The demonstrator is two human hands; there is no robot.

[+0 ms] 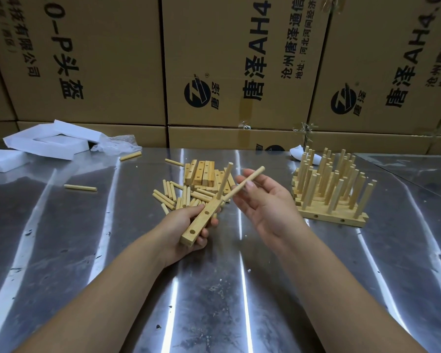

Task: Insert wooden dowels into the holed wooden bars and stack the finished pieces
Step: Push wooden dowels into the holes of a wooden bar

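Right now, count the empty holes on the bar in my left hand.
2 on the bar: a middle hole and a near-end hole. The far hole already holds a dowel; the left hand may hide more.

Counter [214, 301]: sheet metal, glossy, scuffed beneath the fingers [267, 183]. Within the fingers, bar [201, 220] and dowel [242, 186]: pale bare wood, smooth, matt. Beyond them, cartons [112, 72]: brown cardboard, matt. Left of the fingers: white foam [51, 141], matt; crinkled clear plastic film [115, 145], shiny.
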